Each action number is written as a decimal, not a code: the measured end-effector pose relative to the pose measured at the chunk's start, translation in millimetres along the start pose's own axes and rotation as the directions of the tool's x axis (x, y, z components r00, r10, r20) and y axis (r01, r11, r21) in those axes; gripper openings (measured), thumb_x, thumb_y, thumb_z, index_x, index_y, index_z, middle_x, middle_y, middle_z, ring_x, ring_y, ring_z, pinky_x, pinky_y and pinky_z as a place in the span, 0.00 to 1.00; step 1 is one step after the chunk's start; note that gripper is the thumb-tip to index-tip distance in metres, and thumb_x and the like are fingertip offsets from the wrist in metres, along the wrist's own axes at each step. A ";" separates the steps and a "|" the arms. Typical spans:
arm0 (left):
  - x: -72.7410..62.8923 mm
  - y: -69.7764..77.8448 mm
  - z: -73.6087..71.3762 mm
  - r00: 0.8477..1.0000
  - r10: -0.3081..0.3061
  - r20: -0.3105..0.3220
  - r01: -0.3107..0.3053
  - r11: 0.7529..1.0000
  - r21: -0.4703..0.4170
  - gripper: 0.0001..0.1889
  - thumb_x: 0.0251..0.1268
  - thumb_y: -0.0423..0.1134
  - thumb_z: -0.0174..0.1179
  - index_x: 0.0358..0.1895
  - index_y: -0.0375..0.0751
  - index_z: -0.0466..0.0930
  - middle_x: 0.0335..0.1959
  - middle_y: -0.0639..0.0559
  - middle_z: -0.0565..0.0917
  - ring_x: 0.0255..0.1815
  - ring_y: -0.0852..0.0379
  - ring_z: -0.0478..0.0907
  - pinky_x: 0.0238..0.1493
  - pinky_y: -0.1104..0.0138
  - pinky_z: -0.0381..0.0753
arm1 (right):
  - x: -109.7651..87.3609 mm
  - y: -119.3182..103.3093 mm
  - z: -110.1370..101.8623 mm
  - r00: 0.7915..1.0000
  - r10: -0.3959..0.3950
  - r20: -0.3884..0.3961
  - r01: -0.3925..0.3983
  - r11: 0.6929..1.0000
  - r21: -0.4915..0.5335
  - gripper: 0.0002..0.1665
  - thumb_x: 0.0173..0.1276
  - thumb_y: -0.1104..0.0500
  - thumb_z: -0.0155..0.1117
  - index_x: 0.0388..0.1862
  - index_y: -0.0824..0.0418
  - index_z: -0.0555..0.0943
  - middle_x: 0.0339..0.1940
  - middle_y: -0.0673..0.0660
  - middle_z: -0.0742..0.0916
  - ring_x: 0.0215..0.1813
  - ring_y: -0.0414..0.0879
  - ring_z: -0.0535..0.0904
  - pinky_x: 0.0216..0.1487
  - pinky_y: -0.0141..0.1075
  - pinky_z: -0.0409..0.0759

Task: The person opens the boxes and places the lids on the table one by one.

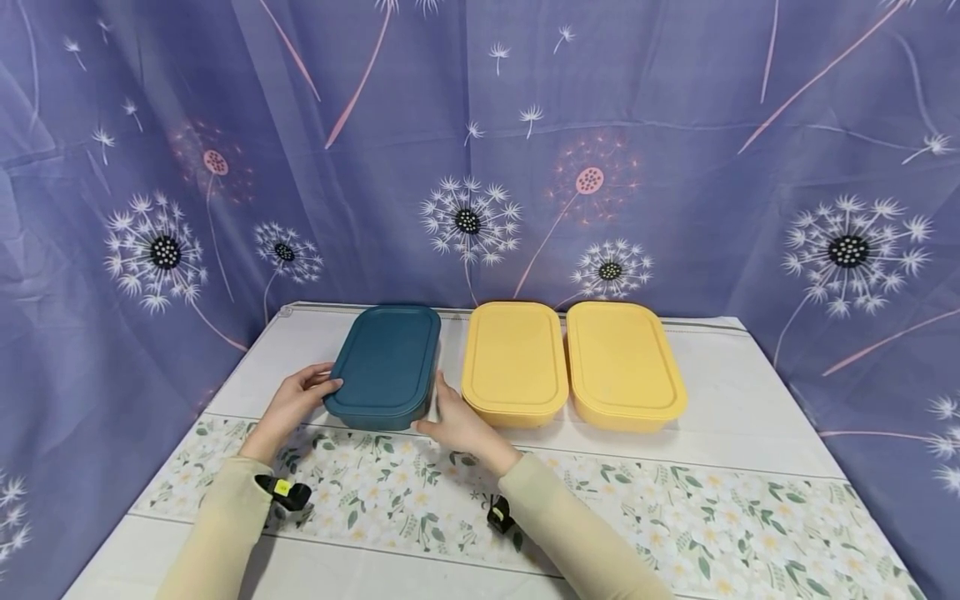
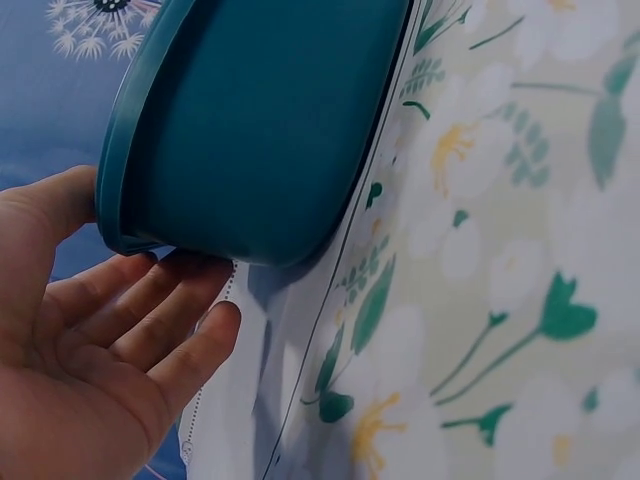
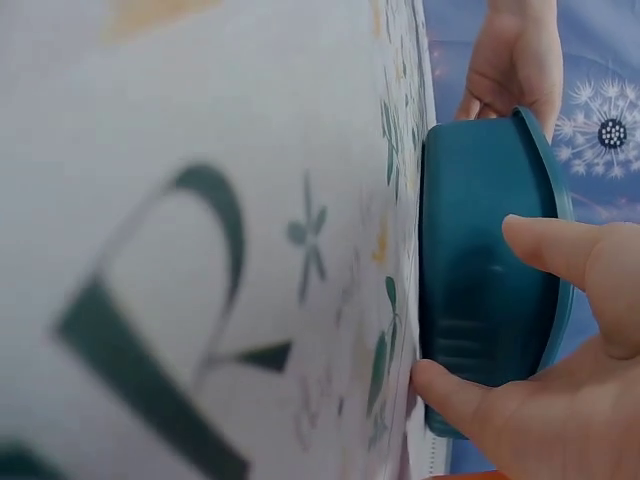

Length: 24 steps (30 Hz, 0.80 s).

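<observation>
A dark teal lidded box (image 1: 388, 358) sits on the table between the two hands, its closed lid facing up. At its left side is my left hand (image 1: 292, 406); in the left wrist view the thumb (image 2: 72, 200) touches the lid's edge while the loosely extended fingers (image 2: 165, 325) lie against the side wall below the rim. My right hand (image 1: 459, 423) is at the near right corner, fingers along the right side. The right wrist view shows its thumb (image 3: 550, 245) in front of the near wall and a fingertip low by the tabletop.
Two yellow lidded boxes (image 1: 516, 358) stand side by side to the right, the nearer one close beside my right hand. A white tablecloth (image 1: 720, 375) with a floral band covers the table. Behind and around it hangs a purple dandelion-print curtain (image 1: 375, 217).
</observation>
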State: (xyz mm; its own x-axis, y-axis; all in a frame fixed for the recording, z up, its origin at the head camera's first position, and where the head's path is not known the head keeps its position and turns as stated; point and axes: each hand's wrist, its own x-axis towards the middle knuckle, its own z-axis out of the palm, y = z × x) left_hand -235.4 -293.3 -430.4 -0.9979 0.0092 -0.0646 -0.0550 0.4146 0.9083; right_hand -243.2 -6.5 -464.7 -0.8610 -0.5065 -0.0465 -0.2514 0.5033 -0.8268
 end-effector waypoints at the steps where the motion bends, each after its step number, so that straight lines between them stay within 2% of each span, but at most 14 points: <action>1: -1.6 2.5 0.6 1.000 -0.001 -0.001 0.001 1.000 -0.001 0.33 0.77 0.41 0.57 0.76 0.27 0.58 0.67 0.26 0.69 0.65 0.33 0.71 0.63 0.49 0.76 | 0.8 0.6 -0.4 1.000 -0.005 0.002 0.005 1.000 0.006 0.57 0.74 0.52 0.65 0.83 0.66 0.36 0.82 0.67 0.53 0.81 0.57 0.52 0.76 0.49 0.60; 5: -4.8 6.7 2.2 1.000 -0.011 -0.005 0.011 1.000 -0.002 0.33 0.77 0.41 0.57 0.76 0.27 0.57 0.67 0.26 0.68 0.65 0.33 0.70 0.64 0.47 0.75 | 4.7 1.4 -0.6 0.996 -0.093 0.011 0.093 0.994 0.052 0.56 0.74 0.56 0.65 0.84 0.60 0.38 0.82 0.62 0.56 0.81 0.53 0.53 0.76 0.47 0.62; 9: 4.7 -13.8 0.7 1.000 0.004 -0.021 -0.003 1.000 0.008 0.35 0.76 0.47 0.58 0.77 0.31 0.58 0.68 0.28 0.69 0.65 0.35 0.70 0.64 0.48 0.75 | 7.7 2.4 0.5 0.988 -0.154 0.027 0.150 0.982 0.111 0.56 0.74 0.58 0.65 0.84 0.54 0.38 0.81 0.58 0.61 0.79 0.51 0.58 0.75 0.44 0.64; 12: 12.6 -30.2 -0.7 0.999 0.020 -0.036 -0.019 0.999 0.031 0.37 0.75 0.52 0.59 0.77 0.34 0.59 0.68 0.31 0.69 0.65 0.37 0.71 0.64 0.49 0.75 | 8.5 3.8 0.3 0.992 -0.116 0.040 0.110 0.985 0.130 0.55 0.74 0.55 0.64 0.85 0.53 0.39 0.78 0.59 0.65 0.77 0.52 0.62 0.73 0.45 0.67; 16: 11.9 -29.4 -1.2 0.999 0.019 -0.041 -0.017 0.999 0.045 0.38 0.75 0.54 0.59 0.77 0.34 0.59 0.68 0.31 0.68 0.66 0.37 0.70 0.64 0.48 0.75 | 10.8 5.9 -0.6 0.995 -0.077 0.066 0.067 0.988 0.140 0.55 0.74 0.54 0.65 0.84 0.55 0.39 0.76 0.60 0.68 0.76 0.53 0.64 0.72 0.46 0.69; 20: 10.1 -26.9 -1.0 0.999 0.015 -0.046 -0.012 0.998 0.066 0.38 0.74 0.55 0.59 0.77 0.35 0.60 0.69 0.31 0.67 0.65 0.36 0.70 0.64 0.47 0.75 | 12.2 6.9 -1.3 0.992 -0.080 0.094 0.065 0.986 0.152 0.54 0.74 0.57 0.65 0.84 0.56 0.39 0.77 0.60 0.66 0.78 0.53 0.61 0.73 0.46 0.67; 24: 6.8 -22.9 -0.4 0.996 0.044 -0.071 -0.032 0.985 0.170 0.39 0.73 0.57 0.59 0.77 0.37 0.61 0.73 0.32 0.64 0.65 0.34 0.71 0.60 0.45 0.77 | 11.7 8.2 -1.2 0.992 -0.061 0.111 0.044 0.987 0.151 0.54 0.74 0.56 0.64 0.84 0.56 0.40 0.78 0.60 0.65 0.79 0.53 0.59 0.74 0.47 0.65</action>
State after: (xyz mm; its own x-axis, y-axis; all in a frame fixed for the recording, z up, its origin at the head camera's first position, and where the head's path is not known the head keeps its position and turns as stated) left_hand -240.9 -303.1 -451.5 -0.9993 -0.0370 0.0053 -0.0165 0.5627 0.8265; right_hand -255.8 -7.4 -471.3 -0.7897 -0.6107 -0.0577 -0.2191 0.3687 -0.9034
